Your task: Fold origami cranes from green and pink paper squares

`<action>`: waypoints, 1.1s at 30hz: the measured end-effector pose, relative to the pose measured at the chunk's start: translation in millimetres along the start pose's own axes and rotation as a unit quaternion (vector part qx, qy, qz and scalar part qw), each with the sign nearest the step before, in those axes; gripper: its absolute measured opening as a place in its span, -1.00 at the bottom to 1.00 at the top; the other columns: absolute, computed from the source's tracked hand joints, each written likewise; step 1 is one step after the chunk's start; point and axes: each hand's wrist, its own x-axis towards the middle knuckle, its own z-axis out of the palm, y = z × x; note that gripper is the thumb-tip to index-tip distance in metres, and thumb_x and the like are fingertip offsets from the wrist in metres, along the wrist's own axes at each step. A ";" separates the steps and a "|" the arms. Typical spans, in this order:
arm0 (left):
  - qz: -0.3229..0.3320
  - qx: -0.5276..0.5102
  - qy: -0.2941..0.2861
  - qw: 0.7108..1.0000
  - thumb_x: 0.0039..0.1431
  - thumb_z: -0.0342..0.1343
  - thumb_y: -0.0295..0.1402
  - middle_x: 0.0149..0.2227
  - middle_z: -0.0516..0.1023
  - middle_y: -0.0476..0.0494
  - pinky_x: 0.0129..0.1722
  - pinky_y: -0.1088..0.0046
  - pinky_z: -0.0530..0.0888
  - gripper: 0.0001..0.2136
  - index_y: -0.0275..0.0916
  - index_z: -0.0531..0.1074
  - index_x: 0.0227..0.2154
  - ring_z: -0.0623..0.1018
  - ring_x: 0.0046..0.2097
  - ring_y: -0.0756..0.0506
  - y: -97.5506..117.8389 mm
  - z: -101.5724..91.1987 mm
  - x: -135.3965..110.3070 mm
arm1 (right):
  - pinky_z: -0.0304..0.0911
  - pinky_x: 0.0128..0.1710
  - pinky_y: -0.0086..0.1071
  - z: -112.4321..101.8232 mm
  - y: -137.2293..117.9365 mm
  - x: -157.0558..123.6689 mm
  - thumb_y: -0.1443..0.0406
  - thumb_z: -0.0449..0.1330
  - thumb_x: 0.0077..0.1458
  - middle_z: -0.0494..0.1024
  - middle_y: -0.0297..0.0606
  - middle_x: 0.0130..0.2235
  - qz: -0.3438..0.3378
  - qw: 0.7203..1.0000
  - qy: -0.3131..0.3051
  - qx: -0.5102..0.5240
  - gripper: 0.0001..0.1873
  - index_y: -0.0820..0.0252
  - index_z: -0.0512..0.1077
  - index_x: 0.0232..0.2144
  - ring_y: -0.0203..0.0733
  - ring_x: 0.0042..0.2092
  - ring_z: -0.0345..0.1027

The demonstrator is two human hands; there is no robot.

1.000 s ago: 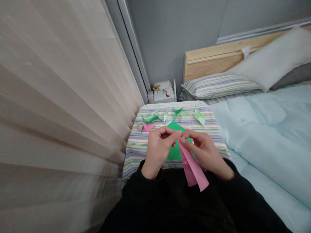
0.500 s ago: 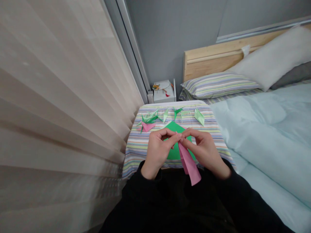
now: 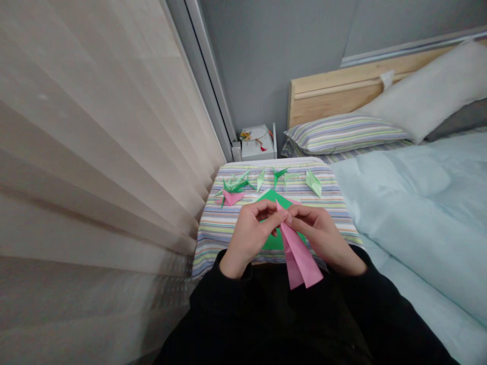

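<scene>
A partly folded pink origami paper [image 3: 299,256] hangs between my hands, its narrow tip up and its wider, split end toward my body. My left hand [image 3: 256,228] pinches it near the tip with thumb and forefinger. From the other side, my right hand [image 3: 317,230] grips it close to the left thumb, fingers closed. Beneath the hands lies a green paper sheet [image 3: 272,196], partly covered by them. Beyond it, a pink folded paper piece [image 3: 232,198] rests by several green origami cranes [image 3: 239,185].
A striped cloth [image 3: 213,233] covers the small table. Light green folded papers [image 3: 313,183] lie along its far side. Pleated curtains [image 3: 114,152] hang at the left. On the right is a bed with a pale blue quilt [image 3: 411,192]; a white cabinet [image 3: 254,149] stands behind the table.
The pink paper's lower end has spread wider, showing two flaps, and its tip now pokes up above my fingers. Both hands stay pinched on it at almost the same place.
</scene>
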 end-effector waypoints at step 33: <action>-0.081 -0.084 -0.153 0.981 -0.01 0.44 -0.18 -0.48 0.54 -0.06 -0.48 0.51 0.34 -0.72 -0.25 0.59 -0.32 0.46 -0.49 0.02 10.9 -8.9 -2.7 | 0.41 -0.37 -0.31 -15.0 2.6 6.0 -0.03 0.28 0.16 0.62 -0.32 -0.41 0.073 0.986 -0.137 0.061 -0.67 0.02 0.62 -0.45 -0.19 -0.40 0.47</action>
